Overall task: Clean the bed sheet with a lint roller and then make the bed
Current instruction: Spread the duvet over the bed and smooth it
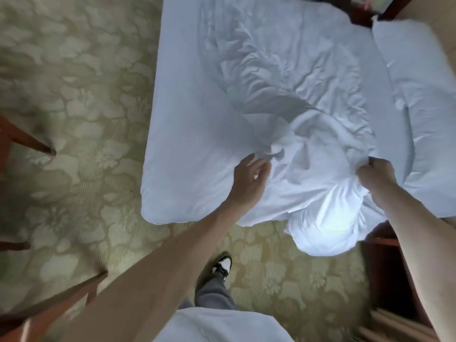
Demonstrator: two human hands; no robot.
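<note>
Left forearm (172,255) lower centre; left hand (248,180) fingers spread, empty; right hand (377,176) fingers clench rumpled white duvet (308,154), likely to straighten it.

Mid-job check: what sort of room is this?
Probably a hotel bedroom, though a home bedroom is possible: a bed with crumpled white bedding, a pillow, patterned carpet and dark wood furniture.
</note>
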